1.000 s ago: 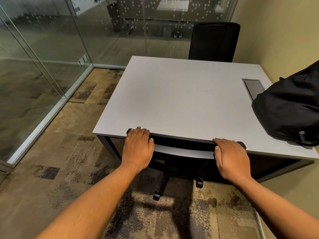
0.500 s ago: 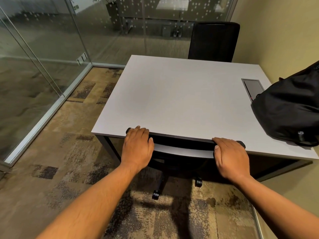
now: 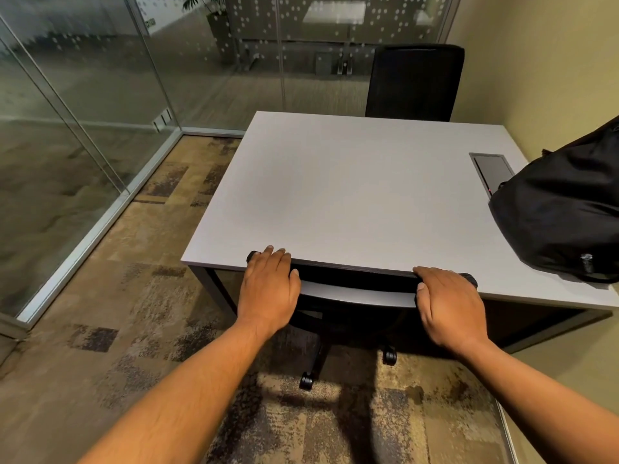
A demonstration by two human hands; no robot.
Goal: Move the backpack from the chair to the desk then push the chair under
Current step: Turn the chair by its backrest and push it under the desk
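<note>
A black backpack [image 3: 562, 216] lies on the right side of the grey desk [image 3: 351, 195], near the wall. The black office chair [image 3: 355, 289] stands tucked under the desk's near edge, with only its backrest top, grey back band and wheeled base showing. My left hand [image 3: 269, 289] grips the left end of the backrest top. My right hand [image 3: 449, 304] grips its right end. The seat is hidden under the desk.
A second black chair [image 3: 415, 82] stands at the desk's far side. A grey cable hatch [image 3: 492, 167] is set in the desktop beside the backpack. Glass walls [image 3: 83, 112] close off the left and back; a yellow wall [image 3: 542, 61] runs along the right. The floor is patterned carpet.
Almost nothing differs. Both hands stay on the chair's backrest, and the chair sits at the same place under the desk edge.
</note>
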